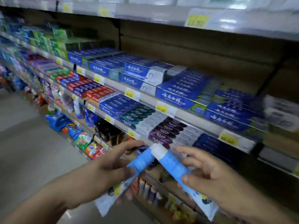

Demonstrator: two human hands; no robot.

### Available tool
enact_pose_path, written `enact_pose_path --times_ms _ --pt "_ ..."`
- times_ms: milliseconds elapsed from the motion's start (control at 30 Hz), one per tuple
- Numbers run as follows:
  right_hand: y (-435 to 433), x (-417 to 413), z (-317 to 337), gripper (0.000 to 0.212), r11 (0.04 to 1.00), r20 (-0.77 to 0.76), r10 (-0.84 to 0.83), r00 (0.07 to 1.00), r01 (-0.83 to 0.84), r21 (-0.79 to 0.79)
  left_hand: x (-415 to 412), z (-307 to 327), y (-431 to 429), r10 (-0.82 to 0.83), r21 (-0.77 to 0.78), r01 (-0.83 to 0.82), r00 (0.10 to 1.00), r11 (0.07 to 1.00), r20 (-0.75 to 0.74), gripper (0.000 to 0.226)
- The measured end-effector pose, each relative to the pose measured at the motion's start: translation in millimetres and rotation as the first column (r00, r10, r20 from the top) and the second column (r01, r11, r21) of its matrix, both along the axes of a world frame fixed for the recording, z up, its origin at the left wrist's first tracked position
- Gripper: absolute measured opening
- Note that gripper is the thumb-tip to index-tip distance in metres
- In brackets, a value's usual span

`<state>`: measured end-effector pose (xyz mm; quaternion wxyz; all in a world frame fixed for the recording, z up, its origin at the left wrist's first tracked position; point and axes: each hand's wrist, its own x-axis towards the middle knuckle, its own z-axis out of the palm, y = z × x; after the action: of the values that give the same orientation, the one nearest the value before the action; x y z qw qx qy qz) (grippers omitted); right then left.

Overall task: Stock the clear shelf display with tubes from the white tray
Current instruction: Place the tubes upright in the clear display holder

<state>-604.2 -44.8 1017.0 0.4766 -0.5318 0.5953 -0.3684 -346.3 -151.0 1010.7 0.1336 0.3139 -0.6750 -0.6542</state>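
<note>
I hold two blue tubes with white caps in front of the store shelves, their caps meeting near the middle of the view. My left hand grips the left tube, which slants down to the left. My right hand grips the right tube, which slants down to the right; its lower end shows a cartoon print. Neither the white tray nor the clear shelf display shows in this blurred view.
Shelves run from upper left to lower right, packed with blue, red and purple toothpaste boxes behind yellow price tags. Small upright bottles stand on a lower shelf under my hands. Grey aisle floor lies to the left.
</note>
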Motion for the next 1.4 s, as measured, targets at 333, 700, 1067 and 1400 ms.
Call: enact_pose_path --times_ms 333,700,1067,1400 --pt "72.3 -89.0 28.9 0.037 0.989 0.006 -0.143 0.99 0.143 0.036 -137.1 37.4 -3.6 -0.478 -0.01 0.479 0.877 0.878 0.042 0.034" --pt "149.2 -107.9 48.0 0.038 0.899 -0.007 -0.428 0.904 0.427 0.099 -223.9 49.7 27.5 -0.688 0.085 0.686 0.726 0.723 -0.008 0.031" --pt "244.3 -120.9 47.5 0.016 0.558 0.297 -0.808 0.509 0.823 0.107 -256.2 64.9 70.2 -0.624 0.067 0.624 0.781 0.779 -0.023 0.059" --pt "245.0 -90.7 37.7 0.047 0.174 0.932 -0.329 -0.154 0.96 0.22 -290.5 69.5 148.5 -0.487 0.036 0.496 0.862 0.868 -0.141 0.027"
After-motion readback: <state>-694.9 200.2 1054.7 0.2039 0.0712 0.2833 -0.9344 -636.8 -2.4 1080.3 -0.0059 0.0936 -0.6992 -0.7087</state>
